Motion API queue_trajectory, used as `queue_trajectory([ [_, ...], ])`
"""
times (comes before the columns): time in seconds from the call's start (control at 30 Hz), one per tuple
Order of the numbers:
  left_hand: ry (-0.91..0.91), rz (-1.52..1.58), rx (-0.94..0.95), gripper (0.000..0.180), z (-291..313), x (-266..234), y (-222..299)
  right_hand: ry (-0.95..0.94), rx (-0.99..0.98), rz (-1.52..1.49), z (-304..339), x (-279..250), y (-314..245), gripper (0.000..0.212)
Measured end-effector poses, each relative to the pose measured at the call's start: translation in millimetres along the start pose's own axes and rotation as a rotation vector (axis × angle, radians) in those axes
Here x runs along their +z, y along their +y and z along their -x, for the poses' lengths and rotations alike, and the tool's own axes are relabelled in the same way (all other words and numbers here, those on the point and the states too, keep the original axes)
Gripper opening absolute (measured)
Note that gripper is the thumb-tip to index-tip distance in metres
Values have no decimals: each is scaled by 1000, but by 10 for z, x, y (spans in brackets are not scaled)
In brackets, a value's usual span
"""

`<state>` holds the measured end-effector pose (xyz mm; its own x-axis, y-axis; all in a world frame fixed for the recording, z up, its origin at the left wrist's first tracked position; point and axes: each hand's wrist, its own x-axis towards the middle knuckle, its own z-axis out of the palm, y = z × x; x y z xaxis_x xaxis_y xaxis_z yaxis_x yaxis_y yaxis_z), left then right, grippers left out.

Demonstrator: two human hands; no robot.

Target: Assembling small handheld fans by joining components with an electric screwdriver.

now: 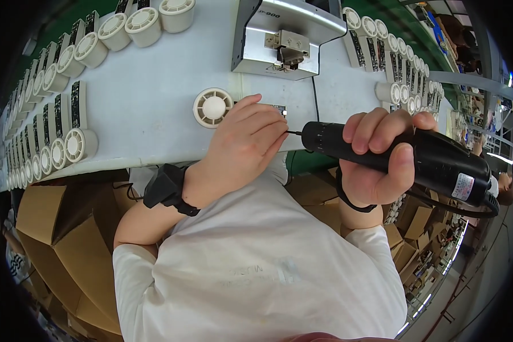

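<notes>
Against the left side of the left hand, whose bunched fingers I cannot tell to be gripping or merely covering something, sits a white round slotted housing, with a small circuit board showing past the fingers. Through my feed I see the right hand wrapped around a black electric screwdriver, its bit reaching the left fingertips. Beyond both hands stands a silver screw feeder.

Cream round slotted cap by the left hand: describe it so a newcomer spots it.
Find the boxy silver metal machine on the pale tabletop. Nearer the wearer, the cream round slotted cap sits just left of the bare left hand. Unlike the lookalikes in rows, it sits alone.
</notes>
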<state>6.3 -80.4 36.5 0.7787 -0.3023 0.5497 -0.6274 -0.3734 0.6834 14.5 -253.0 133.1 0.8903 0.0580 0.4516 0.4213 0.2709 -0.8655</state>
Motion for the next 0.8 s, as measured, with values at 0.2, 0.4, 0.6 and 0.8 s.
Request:
queue_trajectory([
  [0.2, 6, 72, -30, 16, 51, -24, 13, -24, 29, -4, 14, 8, -15, 44],
  [0.4, -4, 60, -18, 17, 98, -7, -13, -50, 66, 8, 47, 38, -14, 46],
  [0.6, -36, 67, -31, 19, 113, -28, -6, -47, 72, 14, 79, 48, -4, 45],
  [0.8, 16, -47, -33, 42, 82, -180, 43, 44, -45, 6, -30, -19, 176, 42],
])
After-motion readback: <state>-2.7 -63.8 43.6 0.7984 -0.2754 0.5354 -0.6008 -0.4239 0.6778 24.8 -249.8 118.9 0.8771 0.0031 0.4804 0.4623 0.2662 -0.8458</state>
